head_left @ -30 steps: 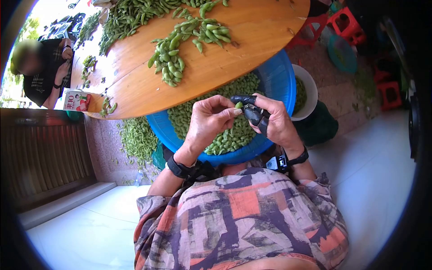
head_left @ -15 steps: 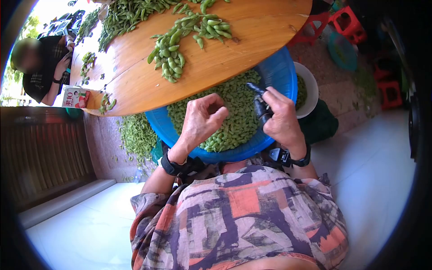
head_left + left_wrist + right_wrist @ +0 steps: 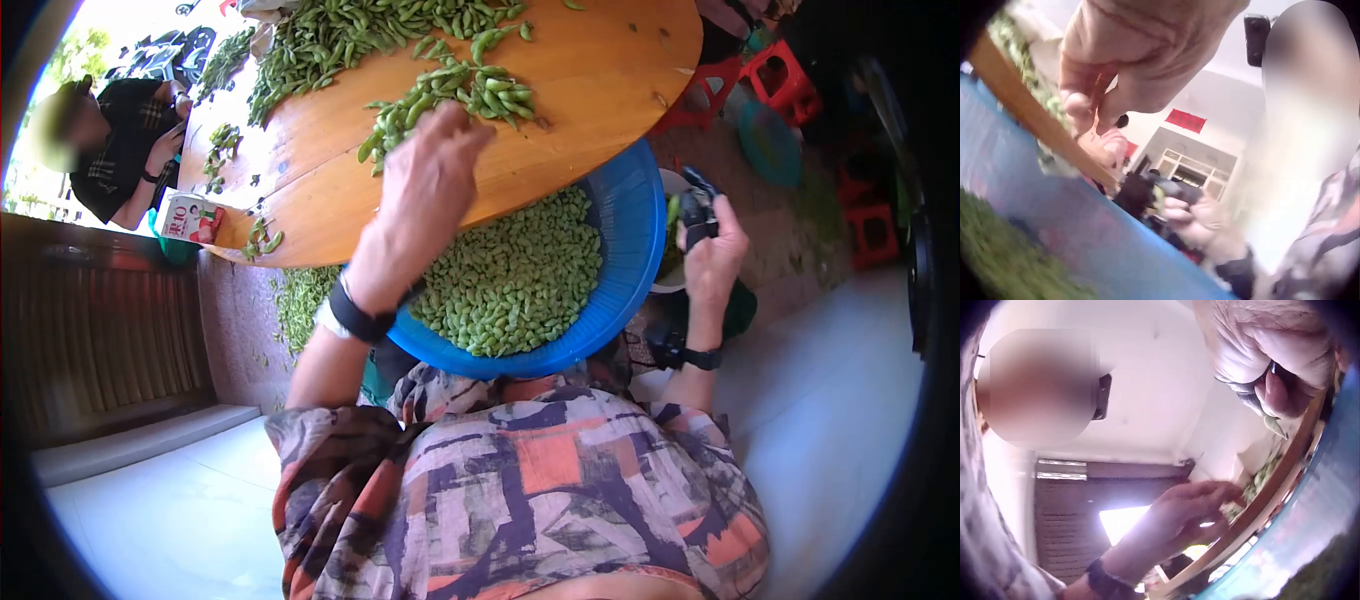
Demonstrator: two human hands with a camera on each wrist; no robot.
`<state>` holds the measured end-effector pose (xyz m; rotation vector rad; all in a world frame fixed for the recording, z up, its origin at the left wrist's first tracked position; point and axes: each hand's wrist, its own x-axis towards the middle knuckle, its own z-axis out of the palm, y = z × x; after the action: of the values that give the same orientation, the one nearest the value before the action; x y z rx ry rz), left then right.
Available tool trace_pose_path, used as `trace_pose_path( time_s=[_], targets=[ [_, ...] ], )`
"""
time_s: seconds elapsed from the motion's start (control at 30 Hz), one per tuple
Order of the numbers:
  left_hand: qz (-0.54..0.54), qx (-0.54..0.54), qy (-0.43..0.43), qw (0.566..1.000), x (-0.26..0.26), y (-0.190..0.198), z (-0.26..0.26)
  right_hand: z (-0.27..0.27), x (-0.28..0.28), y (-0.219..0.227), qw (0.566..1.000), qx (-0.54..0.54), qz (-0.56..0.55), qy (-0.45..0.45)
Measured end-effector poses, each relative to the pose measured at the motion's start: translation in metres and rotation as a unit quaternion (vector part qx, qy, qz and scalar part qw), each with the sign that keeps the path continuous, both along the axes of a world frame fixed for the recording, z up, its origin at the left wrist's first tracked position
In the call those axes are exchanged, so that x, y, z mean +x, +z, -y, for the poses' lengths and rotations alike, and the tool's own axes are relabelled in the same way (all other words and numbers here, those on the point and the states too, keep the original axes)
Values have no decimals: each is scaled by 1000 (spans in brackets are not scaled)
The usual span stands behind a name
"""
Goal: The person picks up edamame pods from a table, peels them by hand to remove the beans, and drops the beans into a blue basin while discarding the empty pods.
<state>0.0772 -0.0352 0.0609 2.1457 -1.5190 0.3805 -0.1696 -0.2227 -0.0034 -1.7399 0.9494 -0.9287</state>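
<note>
My left hand (image 3: 430, 175) reaches over the near heap of green soybean pods (image 3: 500, 95) on the wooden table. Its fingers bend loosely in the left wrist view, and nothing shows between them. Off to the right, my right hand (image 3: 714, 255) pinches a green pod (image 3: 1275, 427) that pokes out below the fingers. Black coverings (image 3: 702, 232) wrap the thumb and a finger of that hand. Between both arms sits a big blue basin (image 3: 640, 215), holding many shelled green beans (image 3: 510, 275).
A white bucket (image 3: 672, 182) stands right of the basin, partly behind my right hand. The table (image 3: 600, 90) overhangs the basin's far side. More pods (image 3: 330, 50) lie farther back. A carton (image 3: 190, 218) is at the left edge near another person (image 3: 125, 150). Red stools (image 3: 780, 85) stand at right.
A second ago both hands met over the basin at a pod. They have parted: the left went forward to the pods on the table, the right moved right to the white bucket.
</note>
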Motion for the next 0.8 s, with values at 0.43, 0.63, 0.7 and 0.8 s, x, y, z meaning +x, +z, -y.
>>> trace_pose_path(
  time_s=[0.43, 0.63, 0.7, 0.8],
  targets=[
    [-100, -19, -40, 994, 18, 6, 9, -24, 10, 11, 996, 33, 8, 84],
    [-575, -32, -64, 815, -31, -6, -11, -67, 50, 39, 955, 124, 55, 265],
    [-704, -55, -98, 701, -42, -14, -17, -67, 51, 40, 937, 186, 60, 291],
    [-720, -54, -83, 687, -57, -22, -21, -65, 49, 32, 877, 297, 116, 359]
  ],
)
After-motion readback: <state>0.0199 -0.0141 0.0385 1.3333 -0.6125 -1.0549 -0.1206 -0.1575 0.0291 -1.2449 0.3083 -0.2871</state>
